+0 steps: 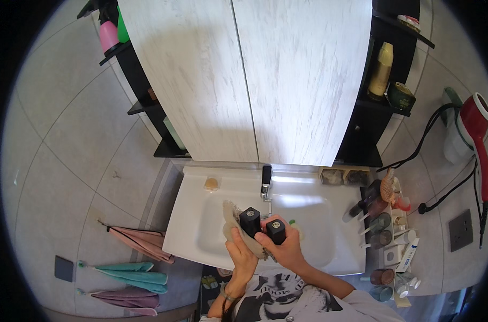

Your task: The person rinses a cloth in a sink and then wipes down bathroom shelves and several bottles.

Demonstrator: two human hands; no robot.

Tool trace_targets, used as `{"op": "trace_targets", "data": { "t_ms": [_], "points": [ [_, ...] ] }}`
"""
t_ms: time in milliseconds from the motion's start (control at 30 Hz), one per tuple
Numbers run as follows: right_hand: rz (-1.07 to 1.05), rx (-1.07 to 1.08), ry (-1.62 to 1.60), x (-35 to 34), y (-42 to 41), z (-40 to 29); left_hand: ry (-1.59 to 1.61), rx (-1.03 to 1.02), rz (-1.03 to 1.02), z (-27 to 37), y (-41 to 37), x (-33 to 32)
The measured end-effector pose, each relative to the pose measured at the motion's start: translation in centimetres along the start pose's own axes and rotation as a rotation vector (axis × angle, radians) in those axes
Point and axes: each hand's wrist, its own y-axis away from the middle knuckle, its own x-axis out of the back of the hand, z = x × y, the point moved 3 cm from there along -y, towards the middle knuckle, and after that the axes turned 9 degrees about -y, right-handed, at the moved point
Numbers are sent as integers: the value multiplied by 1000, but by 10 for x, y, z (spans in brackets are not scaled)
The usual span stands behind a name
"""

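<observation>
Over a white washbasin (320, 245), my left hand (243, 251) holds a beige cloth (230, 219) with a rough, frayed-looking edge. A black, angular-capped container (250, 222) lies against the cloth, between my two hands. In my right hand (286, 247) is a second black container with a similar cap (275, 230); its lower part is hidden by my fingers. Both caps bear a round light emblem. Just beyond my hands stands a chrome and black faucet (266, 181). A small green and pale item (294, 225) shows in the basin, partly behind my right hand.
A soap piece (211, 184) sits on the basin's back left ledge. Cups, a hairbrush (388, 187) and tubes crowd the right side, below a red hair dryer (475, 120). A wood-look cabinet (244, 80) overhangs the back. Towels (133, 275) hang at the left.
</observation>
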Motion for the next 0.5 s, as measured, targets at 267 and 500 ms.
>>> {"op": "trace_targets", "data": {
  "t_ms": [267,500],
  "points": [
    [68,209,90,-2,3,-1,-174,-152,121,4,-4,0],
    [63,90,-6,-2,6,-3,-16,4,94,2,-13,1]
  ]
}}
